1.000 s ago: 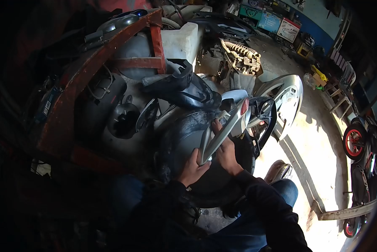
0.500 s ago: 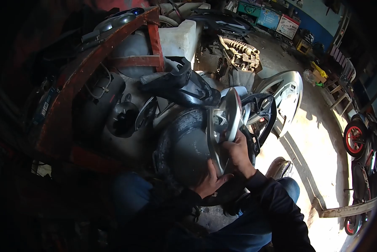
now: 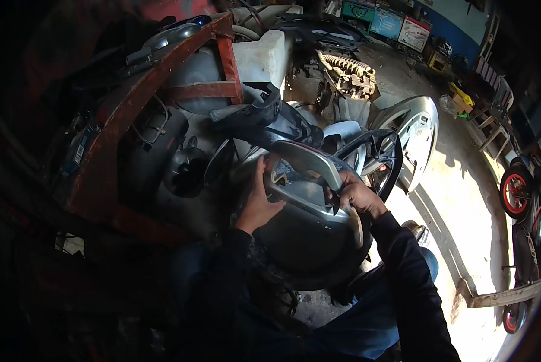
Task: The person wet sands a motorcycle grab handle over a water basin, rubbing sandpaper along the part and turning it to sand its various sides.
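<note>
A silver, loop-shaped motorcycle grab rail (image 3: 306, 158) is tilted above a dark round basin (image 3: 303, 282) with greyish contents. My right hand (image 3: 360, 196) is closed around the rail's right end. My left hand (image 3: 259, 204) is at the rail's left end, fingers stretched upward and thumb apart; whether the fingertips touch it I cannot tell. Just beyond the basin lie a black plastic fairing piece (image 3: 264, 123) and a black frame-like part (image 3: 397, 154). A large silver body panel (image 3: 424, 130) leans at the right of them.
A red wooden frame (image 3: 144, 90) stands on the left, a dark cylinder (image 3: 153, 136) beside it. Behind the basin is a coil spring part (image 3: 349, 67) on a stand. A motorcycle with a red wheel (image 3: 515, 192) is at far right, near a wooden beam (image 3: 506, 297).
The grab rail has turned from upright to a flatter tilt across the basin. My left hand has moved up and left, opening from the rail's lower end; my right hand has shifted slightly right.
</note>
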`<state>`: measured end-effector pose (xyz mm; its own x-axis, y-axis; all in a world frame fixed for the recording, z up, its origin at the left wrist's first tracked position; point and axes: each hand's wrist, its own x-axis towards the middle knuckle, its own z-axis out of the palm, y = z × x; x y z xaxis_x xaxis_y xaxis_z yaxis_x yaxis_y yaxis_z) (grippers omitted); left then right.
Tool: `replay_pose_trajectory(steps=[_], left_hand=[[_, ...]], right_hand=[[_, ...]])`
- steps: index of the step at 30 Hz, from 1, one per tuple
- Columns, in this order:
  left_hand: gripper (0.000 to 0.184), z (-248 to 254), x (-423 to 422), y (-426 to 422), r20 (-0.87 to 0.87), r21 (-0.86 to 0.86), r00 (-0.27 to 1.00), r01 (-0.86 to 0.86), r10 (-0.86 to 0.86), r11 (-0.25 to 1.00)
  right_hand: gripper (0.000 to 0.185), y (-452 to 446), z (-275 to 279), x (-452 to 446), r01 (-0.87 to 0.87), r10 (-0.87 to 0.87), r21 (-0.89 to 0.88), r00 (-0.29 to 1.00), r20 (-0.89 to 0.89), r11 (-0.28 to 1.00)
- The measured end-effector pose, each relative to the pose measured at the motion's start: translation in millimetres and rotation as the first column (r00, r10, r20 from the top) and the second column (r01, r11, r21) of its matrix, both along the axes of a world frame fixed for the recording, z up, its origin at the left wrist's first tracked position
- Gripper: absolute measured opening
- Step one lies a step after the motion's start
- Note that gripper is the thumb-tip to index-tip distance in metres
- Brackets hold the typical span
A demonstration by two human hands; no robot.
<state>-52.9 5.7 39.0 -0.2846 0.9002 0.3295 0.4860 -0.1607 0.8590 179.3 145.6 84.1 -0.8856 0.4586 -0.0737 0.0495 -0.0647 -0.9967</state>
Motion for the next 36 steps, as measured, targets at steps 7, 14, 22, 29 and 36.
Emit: replay_pose_trajectory(steps=[7,14,22,29,36], left_hand=[[0.11,-22,-23,12,0.017,-0.025,0.998,0.055,-0.055,0.998],[0.113,11,-3,-9,-0.275,-0.04,0.957,-0.107,0.092,0.993],[0.105,9,22,-8,-0.138,-0.07,0.968,-0.22,0.209,0.973],[0.109,8,40,-11,-0.189,0.026,0.95,-0.247,0.247,0.969],[0.121,13,28,-15,-0.358,0.051,0.93,-0.067,0.081,0.996]], right_hand=[[0.034,1,0,-6,-0.091,0.087,-0.101,0.995,-0.043,0.991],[0.046,23,40,0,0.033,-0.073,0.343,0.992,0.102,0.939],[0.039,5,30,4,0.434,-0.601,0.894,0.747,-0.285,0.115],[0.038,-57,1,0,0.256,-0.387,0.967,0.89,-0.24,-0.011],[0.049,-94,0,-10,0.126,-0.498,0.989,0.855,-0.148,-0.077]])
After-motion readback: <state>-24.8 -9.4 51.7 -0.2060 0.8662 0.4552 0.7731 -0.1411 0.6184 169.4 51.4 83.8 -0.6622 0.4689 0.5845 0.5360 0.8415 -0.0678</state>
